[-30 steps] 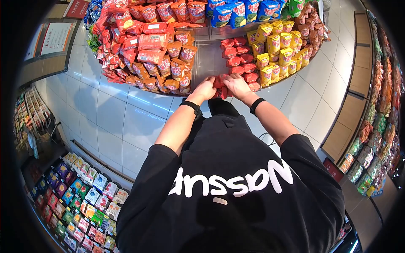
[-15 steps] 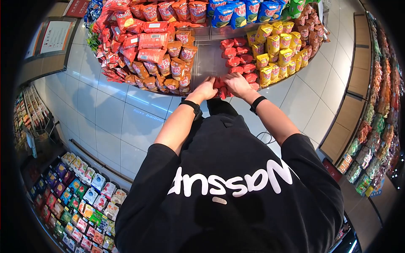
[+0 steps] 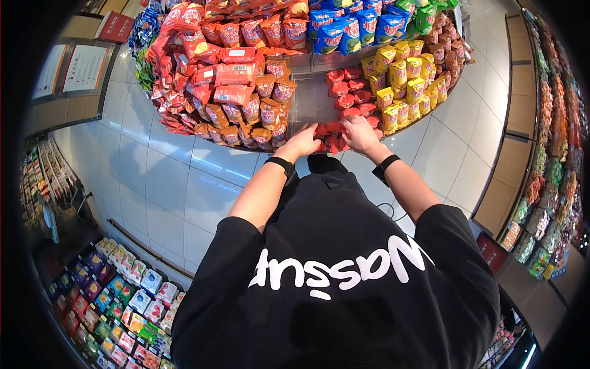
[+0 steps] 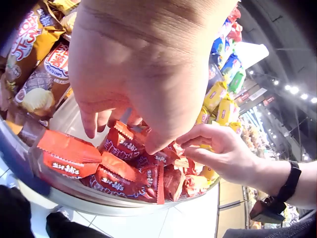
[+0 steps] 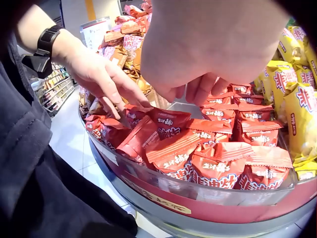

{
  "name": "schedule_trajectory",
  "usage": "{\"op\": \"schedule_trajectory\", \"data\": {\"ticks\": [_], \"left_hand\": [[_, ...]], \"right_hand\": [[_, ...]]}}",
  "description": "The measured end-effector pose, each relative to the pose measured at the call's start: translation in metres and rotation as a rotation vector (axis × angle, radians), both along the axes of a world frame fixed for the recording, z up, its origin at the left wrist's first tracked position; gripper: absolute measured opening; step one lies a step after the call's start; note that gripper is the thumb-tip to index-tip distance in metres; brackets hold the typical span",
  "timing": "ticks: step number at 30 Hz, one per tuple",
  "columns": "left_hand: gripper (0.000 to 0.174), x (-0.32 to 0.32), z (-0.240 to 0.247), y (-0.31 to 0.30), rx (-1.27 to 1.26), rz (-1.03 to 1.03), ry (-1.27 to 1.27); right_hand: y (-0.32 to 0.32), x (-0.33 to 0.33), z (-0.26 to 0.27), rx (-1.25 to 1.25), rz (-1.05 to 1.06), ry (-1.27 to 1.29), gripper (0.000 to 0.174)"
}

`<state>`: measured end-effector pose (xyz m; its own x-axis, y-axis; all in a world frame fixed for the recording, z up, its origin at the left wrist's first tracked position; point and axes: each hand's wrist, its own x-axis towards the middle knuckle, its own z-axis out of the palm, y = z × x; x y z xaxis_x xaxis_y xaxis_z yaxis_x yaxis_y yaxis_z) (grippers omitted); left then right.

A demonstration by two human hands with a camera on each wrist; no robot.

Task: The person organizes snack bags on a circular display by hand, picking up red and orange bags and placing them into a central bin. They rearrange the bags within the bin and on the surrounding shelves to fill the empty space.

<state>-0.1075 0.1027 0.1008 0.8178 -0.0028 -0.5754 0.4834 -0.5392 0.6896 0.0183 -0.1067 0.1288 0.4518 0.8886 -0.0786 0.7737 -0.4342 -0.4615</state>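
Small red snack packets (image 5: 213, 161) stand in rows in a clear-walled compartment at the near edge of a round display. In the head view my left hand (image 3: 301, 141) is at the left end of the front row. Its fingertips touch red packets (image 4: 121, 144), thumb and fingers spread on either side of one. My right hand (image 3: 361, 135) reaches over the same row further right, fingers bent down among the packets behind the front ones. In the left wrist view my right thumb and forefinger meet the packets' tops. One packet (image 5: 136, 139) between the hands leans on its side.
Brown chip bags (image 3: 270, 114) fill the section to the left, yellow bags (image 3: 393, 114) the one to the right. Blue bags (image 3: 329, 37) stand behind a divider. The bare compartment floor (image 3: 312, 101) shows left of the red rows. A clear front rim (image 5: 233, 196) curves before the packets.
The head view has shifted slightly, so the display sits lower. My right hand has moved right along the front row, widening the gap between the hands. My left hand stays at the row's left end.
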Motion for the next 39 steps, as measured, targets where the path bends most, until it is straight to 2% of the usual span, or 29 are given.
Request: {"op": "schedule_trajectory", "data": {"ticks": [1,4,5,6,7,9,11,14,15,18,20,22,24,28,33,36,37,39], "left_hand": [[0.066,-0.002,-0.003,0.0,0.023,-0.033,-0.089],[0.063,0.0,-0.002,0.002,-0.025,-0.156,0.023],[0.062,-0.001,-0.001,0.003,-0.047,-0.163,-0.036],[0.061,0.0,0.02,0.006,-0.075,-0.169,-0.001],[0.062,-0.003,0.001,0.009,-0.092,-0.211,-0.072],[0.074,-0.008,-0.001,0.011,-0.052,-0.271,-0.079],[0.076,-0.014,0.013,0.02,-0.049,-0.355,-0.078],[0.068,-0.023,0.076,0.054,-0.077,-0.477,-0.178],[0.056,-0.029,0.096,0.071,-0.127,-0.437,-0.319],[0.04,-0.039,0.172,0.133,-0.218,-0.255,-0.481],[0.026,-0.046,0.194,0.175,-0.15,-0.069,-0.792],[0.02,-0.049,0.209,0.217,0.014,0.082,-0.907],[0.021,-0.05,0.201,0.256,0.202,0.222,-1.03],[0.032,-0.049,0.194,0.3,0.385,0.329,-1.009],[0.043,-0.026,0.199,0.3,0.308,0.454,-0.893],[0.053,-0.005,0.203,0.29,0.155,0.641,-0.788],[0.065,0.002,0.198,0.295,0.22,0.623,-0.752],[0.071,0.021,0.195,0.302,0.304,0.639,-0.629]], "right_hand": [[0.002,-0.003,-0.001,-0.011,0.005,0.0,0.036],[0.014,-0.018,-0.002,-0.028,0.017,0.025,0.041],[0.017,-0.025,-0.01,-0.014,0.017,0.007,0.043],[0.024,-0.03,-0.006,-0.047,-0.003,0.029,0.044],[0.03,-0.036,-0.001,-0.078,-0.023,0.051,0.044],[0.044,-0.047,0.009,-0.208,-0.07,0.058,0.045],[0.05,-0.056,0.009,-0.281,-0.11,0.05,0.049],[0.06,-0.066,0.014,-0.367,-0.19,0.05,0.05],[0.062,-0.068,0.012,-0.39,-0.213,0.055,0.05],[0.062,-0.071,-0.009,-0.38,-0.262,0.032,0.049],[0.068,-0.075,-0.003,-0.404,-0.294,0.026,0.047],[0.074,-0.083,0.004,-0.416,-0.353,-0.006,0.044],[0.079,-0.084,0.005,-0.419,-0.359,0.002,0.046],[0.074,-0.088,-0.012,-0.399,-0.359,-0.015,0.049],[0.074,-0.089,-0.01,-0.362,-0.375,-0.004,0.049],[0.072,-0.087,-0.016,-0.347,-0.395,0.021,0.046],[0.073,-0.086,-0.012,-0.338,-0.396,0.032,0.046],[0.076,-0.086,-0.006,-0.322,-0.393,0.057,0.046]]}}
